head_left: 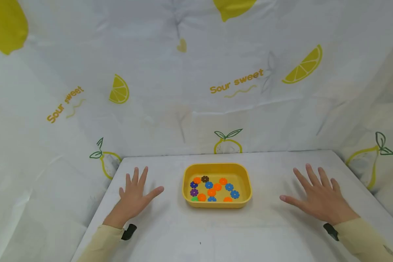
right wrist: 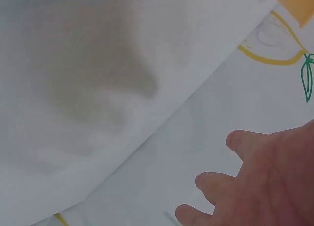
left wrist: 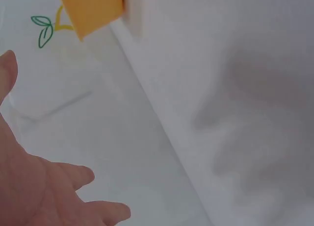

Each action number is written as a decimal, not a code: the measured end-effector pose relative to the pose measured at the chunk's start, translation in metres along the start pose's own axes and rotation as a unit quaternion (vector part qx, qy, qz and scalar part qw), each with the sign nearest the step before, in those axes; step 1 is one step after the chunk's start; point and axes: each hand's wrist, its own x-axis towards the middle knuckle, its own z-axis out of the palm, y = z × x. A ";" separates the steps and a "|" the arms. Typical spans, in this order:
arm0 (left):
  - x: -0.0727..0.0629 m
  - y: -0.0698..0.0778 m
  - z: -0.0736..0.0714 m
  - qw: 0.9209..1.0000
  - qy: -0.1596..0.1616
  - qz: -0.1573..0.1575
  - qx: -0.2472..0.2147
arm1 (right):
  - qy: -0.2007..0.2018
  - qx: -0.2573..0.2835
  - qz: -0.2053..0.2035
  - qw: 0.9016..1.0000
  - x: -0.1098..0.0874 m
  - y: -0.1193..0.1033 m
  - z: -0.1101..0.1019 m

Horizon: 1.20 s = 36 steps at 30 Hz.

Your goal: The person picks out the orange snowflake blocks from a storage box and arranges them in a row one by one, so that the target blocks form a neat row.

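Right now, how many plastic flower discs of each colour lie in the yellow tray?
In the yellow tray, head view:
Orange flower discs: 6
Blue flower discs: 4
Purple flower discs: 2
Brown flower disc: 1
Green flower disc: 1, partly hidden by the rim
Total: 14
Both hands, the left hand and the right hand, rest flat on the table, holding nothing.

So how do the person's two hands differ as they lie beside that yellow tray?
The left hand lies left of the yellow plastic tray and closer to it; the right hand lies right of it, farther off. Each thumb points inward toward the tray. Both are flat, fingers spread, holding nothing, on the white table.
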 end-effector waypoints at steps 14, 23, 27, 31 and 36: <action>0.049 0.041 0.034 0.959 0.029 -0.028 -0.279 | 0.013 -0.005 -0.094 0.996 0.056 -0.059 -0.032; 0.067 0.059 0.060 0.912 0.009 -0.081 -0.401 | -0.006 0.050 -0.170 0.984 0.087 -0.096 -0.041; 0.072 0.061 0.071 0.895 -0.002 -0.081 -0.438 | -0.030 0.091 -0.194 0.976 0.096 -0.108 -0.041; 0.072 0.062 0.078 0.885 -0.002 -0.083 -0.458 | -0.062 0.102 -0.197 0.973 0.110 -0.124 -0.038; 0.071 0.064 0.084 0.885 -0.011 -0.084 -0.457 | -0.105 0.094 -0.207 0.968 0.128 -0.144 -0.031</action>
